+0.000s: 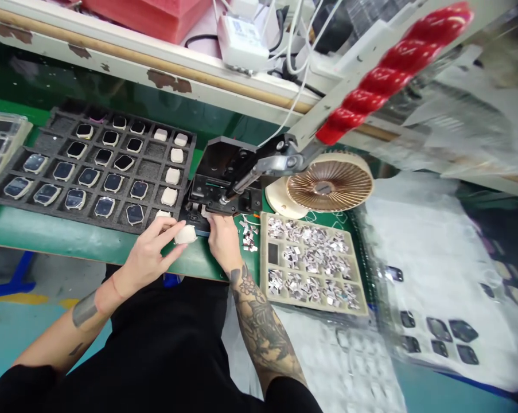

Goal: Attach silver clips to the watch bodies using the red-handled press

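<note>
Between the thumb and fingers of my left hand [151, 252] is a cream watch case [185, 234], held just in front of a black clamp press [228, 178]. My right hand [223, 240] reaches to the front of that press, its fingers curled together at the fixture. Whatever they grip there is hidden. Left of the press lies a dark grey foam tray [149, 169] with square pockets. Several smartwatches with dark screens [113, 182] sit in it, and cream cases [170, 197] fill much of its right column.
A beige compartment tray [265, 269] of small silvery pieces lies right of the press, beside scattered bits [249, 235]. Behind it stands a small fan [327, 186]. A red twisted grip [392, 74] rises overhead. Watch parts [439, 328] rest on plastic sheeting at right.
</note>
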`<action>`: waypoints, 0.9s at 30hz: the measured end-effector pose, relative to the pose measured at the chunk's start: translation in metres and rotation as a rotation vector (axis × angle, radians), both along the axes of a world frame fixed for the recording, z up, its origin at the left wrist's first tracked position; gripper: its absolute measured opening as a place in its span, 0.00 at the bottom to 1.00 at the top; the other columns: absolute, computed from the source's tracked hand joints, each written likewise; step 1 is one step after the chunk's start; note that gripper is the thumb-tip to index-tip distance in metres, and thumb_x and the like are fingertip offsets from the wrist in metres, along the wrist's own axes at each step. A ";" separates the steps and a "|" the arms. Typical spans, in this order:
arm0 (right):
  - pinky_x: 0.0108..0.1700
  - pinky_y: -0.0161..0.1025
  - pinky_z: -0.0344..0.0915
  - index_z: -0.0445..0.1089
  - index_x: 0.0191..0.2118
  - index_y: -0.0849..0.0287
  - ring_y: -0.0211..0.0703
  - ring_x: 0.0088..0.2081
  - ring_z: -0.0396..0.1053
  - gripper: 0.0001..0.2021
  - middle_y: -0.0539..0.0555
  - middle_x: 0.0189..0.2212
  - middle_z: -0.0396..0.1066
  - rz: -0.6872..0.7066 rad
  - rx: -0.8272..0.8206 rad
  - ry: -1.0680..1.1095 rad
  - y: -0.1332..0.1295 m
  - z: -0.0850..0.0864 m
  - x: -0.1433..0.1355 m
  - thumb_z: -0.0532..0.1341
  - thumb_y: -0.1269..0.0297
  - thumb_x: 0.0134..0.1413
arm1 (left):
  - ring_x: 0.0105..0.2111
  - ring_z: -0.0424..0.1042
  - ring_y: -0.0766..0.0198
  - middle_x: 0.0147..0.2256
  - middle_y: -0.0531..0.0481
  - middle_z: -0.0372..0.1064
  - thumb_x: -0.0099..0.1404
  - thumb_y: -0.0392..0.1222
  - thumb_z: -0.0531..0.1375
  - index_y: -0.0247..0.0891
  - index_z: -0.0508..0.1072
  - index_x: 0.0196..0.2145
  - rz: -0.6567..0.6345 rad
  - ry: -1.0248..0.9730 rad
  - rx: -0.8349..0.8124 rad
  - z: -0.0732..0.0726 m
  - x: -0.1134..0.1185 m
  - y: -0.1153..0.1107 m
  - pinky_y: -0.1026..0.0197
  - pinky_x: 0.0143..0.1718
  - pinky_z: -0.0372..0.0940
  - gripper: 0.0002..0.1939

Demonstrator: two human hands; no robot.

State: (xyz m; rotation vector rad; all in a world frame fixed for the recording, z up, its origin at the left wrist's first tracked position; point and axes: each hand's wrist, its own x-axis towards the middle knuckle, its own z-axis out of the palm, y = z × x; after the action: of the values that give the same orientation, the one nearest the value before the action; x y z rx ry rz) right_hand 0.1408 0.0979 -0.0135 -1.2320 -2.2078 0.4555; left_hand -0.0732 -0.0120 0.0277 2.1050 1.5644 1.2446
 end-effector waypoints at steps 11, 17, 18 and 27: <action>0.70 0.59 0.74 0.68 0.71 0.50 0.53 0.68 0.73 0.24 0.61 0.65 0.74 -0.030 -0.012 0.316 -0.079 0.032 0.040 0.54 0.71 0.76 | 0.39 0.85 0.51 0.53 0.37 0.79 0.84 0.41 0.52 0.40 0.80 0.60 0.030 0.593 -0.282 -0.002 0.051 0.070 0.55 0.33 0.74 0.19; 0.69 0.60 0.75 0.66 0.73 0.50 0.54 0.68 0.73 0.26 0.61 0.66 0.74 -0.077 0.037 0.258 -0.085 0.038 0.059 0.56 0.73 0.75 | 0.43 0.85 0.49 0.53 0.35 0.79 0.82 0.42 0.56 0.40 0.81 0.60 -0.029 0.501 -0.431 0.012 0.051 0.077 0.53 0.42 0.76 0.18; 0.68 0.60 0.76 0.66 0.73 0.50 0.54 0.68 0.73 0.27 0.61 0.65 0.74 -0.083 0.062 0.257 -0.085 0.038 0.059 0.57 0.73 0.75 | 0.43 0.85 0.50 0.57 0.35 0.78 0.80 0.45 0.59 0.40 0.79 0.63 -0.061 0.403 -0.424 0.015 0.050 0.070 0.53 0.43 0.76 0.19; 0.58 0.60 0.80 0.67 0.72 0.49 0.61 0.60 0.77 0.30 0.63 0.59 0.77 0.123 0.518 0.236 -0.015 0.099 0.028 0.70 0.62 0.68 | 0.44 0.82 0.56 0.47 0.43 0.82 0.78 0.47 0.64 0.39 0.82 0.53 0.029 -0.570 -0.299 0.014 0.033 0.019 0.58 0.44 0.77 0.12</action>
State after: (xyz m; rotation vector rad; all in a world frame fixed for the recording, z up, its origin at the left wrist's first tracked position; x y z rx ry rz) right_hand 0.1692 0.0827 0.0854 -0.7308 -2.0258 0.0563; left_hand -0.0403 0.0073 0.0421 1.3860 1.4087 1.3608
